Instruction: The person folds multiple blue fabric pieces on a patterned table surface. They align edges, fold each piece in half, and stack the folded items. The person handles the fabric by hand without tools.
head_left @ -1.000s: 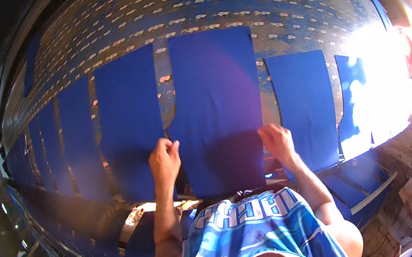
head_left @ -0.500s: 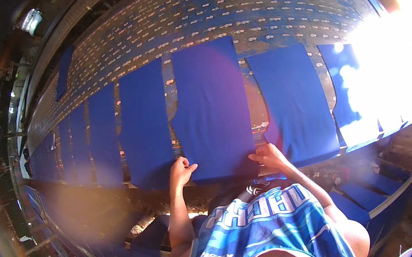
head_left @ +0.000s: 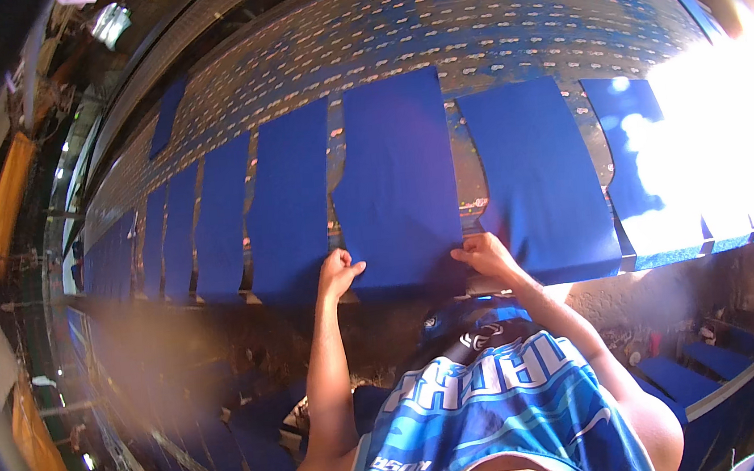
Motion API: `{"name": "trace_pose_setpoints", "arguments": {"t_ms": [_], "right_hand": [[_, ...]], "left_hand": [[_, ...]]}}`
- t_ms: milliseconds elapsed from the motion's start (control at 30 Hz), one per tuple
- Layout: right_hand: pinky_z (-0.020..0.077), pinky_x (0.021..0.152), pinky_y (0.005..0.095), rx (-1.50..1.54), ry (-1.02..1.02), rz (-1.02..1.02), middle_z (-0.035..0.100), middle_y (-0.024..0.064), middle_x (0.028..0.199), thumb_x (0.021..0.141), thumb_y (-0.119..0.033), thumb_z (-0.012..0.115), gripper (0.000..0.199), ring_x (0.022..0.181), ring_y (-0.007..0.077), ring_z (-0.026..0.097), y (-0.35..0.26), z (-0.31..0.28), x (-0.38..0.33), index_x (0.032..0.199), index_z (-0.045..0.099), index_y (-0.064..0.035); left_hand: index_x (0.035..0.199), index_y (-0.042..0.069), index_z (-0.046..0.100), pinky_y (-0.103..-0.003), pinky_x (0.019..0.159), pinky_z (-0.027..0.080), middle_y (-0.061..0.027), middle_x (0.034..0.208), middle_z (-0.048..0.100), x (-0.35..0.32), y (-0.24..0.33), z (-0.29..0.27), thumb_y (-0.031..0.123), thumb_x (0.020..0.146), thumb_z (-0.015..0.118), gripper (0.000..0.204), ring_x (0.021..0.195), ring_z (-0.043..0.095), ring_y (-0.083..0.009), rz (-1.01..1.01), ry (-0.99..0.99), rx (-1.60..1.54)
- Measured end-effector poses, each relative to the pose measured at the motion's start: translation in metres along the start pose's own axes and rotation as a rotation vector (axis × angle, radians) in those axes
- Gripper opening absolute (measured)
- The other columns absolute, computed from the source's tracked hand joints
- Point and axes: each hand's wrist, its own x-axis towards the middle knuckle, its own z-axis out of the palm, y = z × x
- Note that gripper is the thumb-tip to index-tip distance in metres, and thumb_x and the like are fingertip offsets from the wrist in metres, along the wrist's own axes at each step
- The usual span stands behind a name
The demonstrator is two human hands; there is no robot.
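In front of me a blue cut fabric panel (head_left: 397,180) lies nearly flat on a long printed table. Its left side curves in partway down, and its near end reaches the table's front edge. My left hand (head_left: 340,273) is closed at the panel's lower left corner, thumb pointing inward. At the lower right corner my right hand (head_left: 484,255) is closed in a pinch on the same panel. The fingertips hide the cloth between them. Just right of that hand lies another blue panel (head_left: 538,176), a strip of bare table between the two.
Several similar blue panels (head_left: 289,198) run in a row leftward along the table (head_left: 377,34), which carries rows of small printed marks. Strong glare washes out the right end. Behind me, more blue pieces (head_left: 677,380) lie on a lower surface. An orange cloth (head_left: 11,205) hangs at far left.
The view has shifted, so the table edge and both hands appear higher. The middle panel looks smoother, with fewer wrinkles. Both hands stay at its near corners.
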Motion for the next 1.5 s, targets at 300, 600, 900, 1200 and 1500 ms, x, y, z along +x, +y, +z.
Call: {"name": "trace_pose_setpoints", "arguments": {"t_ms": [300, 600, 900, 1200, 1500], "right_hand": [[0.0531, 0.070, 0.0464, -0.007, -0.058, 0.067, 0.070, 0.0203, 0.075, 0.091, -0.043, 0.082, 0.047, 0.072, 0.0315, 0.070, -0.008, 0.000, -0.003, 0.082, 0.073, 0.0018], [0.0542, 0.069, 0.0460, -0.030, -0.027, 0.106, 0.069, 0.0189, 0.074, 0.090, -0.046, 0.083, 0.048, 0.073, 0.0323, 0.071, -0.010, -0.003, -0.002, 0.080, 0.073, 0.0002], [0.0547, 0.071, 0.0471, -0.086, -0.039, 0.154, 0.072, 0.0190, 0.079, 0.093, -0.050, 0.080, 0.052, 0.077, 0.0322, 0.073, -0.022, -0.003, -0.003, 0.083, 0.073, 0.0012], [0.0542, 0.067, 0.0453, -0.072, -0.101, 0.226, 0.071, 0.0187, 0.080, 0.094, -0.044, 0.080, 0.047, 0.074, 0.0347, 0.072, -0.028, -0.007, 0.003, 0.083, 0.074, 0.0017], [0.0589, 0.079, 0.0495, -0.133, -0.267, 0.181, 0.075, 0.0225, 0.087, 0.096, -0.044, 0.077, 0.042, 0.087, 0.0408, 0.076, -0.028, -0.023, 0.002, 0.094, 0.080, -0.0023]], "left_hand": [[0.095, 0.004, 0.063, -0.040, 0.074, 0.054, -0.0080, 0.086, 0.069, -0.001, 0.005, -0.010, 0.026, 0.078, 0.095, 0.042, 0.081, 0.067, -0.0211, -0.063, -0.040, 0.156], [0.112, 0.005, 0.064, -0.048, 0.105, 0.052, -0.0162, 0.127, 0.065, 0.005, 0.099, 0.023, 0.005, 0.088, 0.078, 0.027, 0.119, 0.064, -0.0389, 0.627, 0.449, 0.392], [0.170, -0.001, 0.025, -0.061, 0.134, 0.005, -0.0246, 0.179, 0.016, 0.128, 0.156, 0.104, 0.063, 0.112, 0.034, 0.087, 0.168, 0.008, -0.0412, 0.702, 0.084, 0.688], [0.173, 0.011, 0.024, -0.062, 0.134, 0.004, -0.0176, 0.181, 0.015, 0.265, 0.205, 0.092, 0.062, 0.113, 0.032, 0.080, 0.168, 0.008, -0.0407, 0.613, 0.143, 0.681], [0.170, 0.014, 0.035, -0.067, 0.132, 0.007, -0.0159, 0.181, 0.020, 0.155, 0.214, 0.133, 0.061, 0.108, 0.048, 0.079, 0.167, 0.011, -0.0425, 0.964, -0.026, 0.616]]}}
